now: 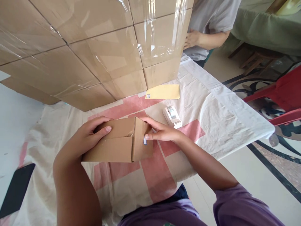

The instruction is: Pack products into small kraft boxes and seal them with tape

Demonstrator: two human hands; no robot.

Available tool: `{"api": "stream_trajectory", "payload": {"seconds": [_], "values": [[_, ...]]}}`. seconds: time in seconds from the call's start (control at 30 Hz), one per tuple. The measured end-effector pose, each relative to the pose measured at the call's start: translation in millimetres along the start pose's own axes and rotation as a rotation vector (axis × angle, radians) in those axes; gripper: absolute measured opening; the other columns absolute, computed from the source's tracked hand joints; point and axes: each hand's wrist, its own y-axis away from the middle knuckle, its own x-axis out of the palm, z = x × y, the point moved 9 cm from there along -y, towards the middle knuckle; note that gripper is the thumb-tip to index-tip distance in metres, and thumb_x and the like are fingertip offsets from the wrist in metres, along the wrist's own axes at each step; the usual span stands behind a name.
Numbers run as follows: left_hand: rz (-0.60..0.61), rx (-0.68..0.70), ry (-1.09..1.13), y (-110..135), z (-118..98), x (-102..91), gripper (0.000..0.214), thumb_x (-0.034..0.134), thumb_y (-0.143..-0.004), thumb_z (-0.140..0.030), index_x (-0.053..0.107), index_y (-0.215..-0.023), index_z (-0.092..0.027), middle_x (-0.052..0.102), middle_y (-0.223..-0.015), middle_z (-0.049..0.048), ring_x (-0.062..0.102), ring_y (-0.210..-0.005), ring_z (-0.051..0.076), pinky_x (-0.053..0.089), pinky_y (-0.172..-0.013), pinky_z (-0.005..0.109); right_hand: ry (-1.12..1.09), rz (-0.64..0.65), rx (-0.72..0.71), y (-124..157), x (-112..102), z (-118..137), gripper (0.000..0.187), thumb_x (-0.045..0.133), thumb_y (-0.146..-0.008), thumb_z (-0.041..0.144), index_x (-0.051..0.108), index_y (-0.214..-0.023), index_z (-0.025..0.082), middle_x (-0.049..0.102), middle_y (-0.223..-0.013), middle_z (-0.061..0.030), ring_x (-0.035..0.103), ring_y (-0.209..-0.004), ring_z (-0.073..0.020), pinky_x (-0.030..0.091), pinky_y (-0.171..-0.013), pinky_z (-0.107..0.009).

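Note:
A small brown cardboard box (110,146) is held between my two hands just above the cloth-covered table. My left hand (94,133) wraps the box's left end, thumb lying on the top face and fingers over the far edge. At the other end, my right hand (157,130) grips the right face, its thumb beside a small blue-edged white label (145,140) and its fingers behind the box. A seam runs along the top of the box. Beyond my right hand sits a white tape dispenser (172,116). A yellow envelope (163,92) with a small label lies farther back.
A tall stack of taped cardboard boxes (103,59) stands along the table's back. Another person's hand (191,39) touches its right side. A red chair (284,91) is at the right, a dark flat object (17,190) at the left. The table's corner (270,130) juts out right.

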Motion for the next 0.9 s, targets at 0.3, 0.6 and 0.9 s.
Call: {"api": "stream_trajectory", "payload": {"seconds": [0.3, 0.6, 0.9], "values": [[-0.01, -0.044, 0.04, 2, 1, -0.4, 0.04, 0.051, -0.096, -0.056, 0.067, -0.12, -0.028, 0.07, -0.124, 0.0009, 0.061, -0.107, 0.027, 0.044, -0.101, 0.033, -0.04, 0.023, 0.043, 3, 9, 1, 0.101, 0.087, -0.08, 0.044, 0.029, -0.161, 0.031, 0.037, -0.164, -0.0104, 0.038, -0.149, -0.0297, 0.034, -0.121, -0.043], [-0.059, 0.014, 0.014, -1, 15, -6.7, 0.032, 0.052, -0.093, -0.056, 0.069, -0.111, -0.036, 0.069, -0.134, -0.0052, 0.062, -0.121, 0.028, 0.046, -0.11, 0.036, 0.176, -0.057, -0.078, 6, 16, 29, 0.128, 0.096, -0.065, 0.047, 0.017, -0.166, 0.037, 0.028, -0.169, -0.0103, 0.025, -0.157, -0.0318, 0.021, -0.129, -0.046], [-0.372, 0.165, 0.098, 34, 5, -49.8, 0.022, 0.056, -0.086, -0.057, 0.067, -0.104, -0.059, 0.073, -0.116, -0.0152, 0.065, -0.122, 0.031, 0.053, -0.107, 0.048, 0.443, -0.224, -0.098, 48, 39, 61, 0.14, 0.098, -0.056, 0.044, 0.011, -0.165, 0.044, 0.021, -0.164, -0.0108, 0.024, -0.157, -0.0355, 0.036, -0.123, -0.047]]}}
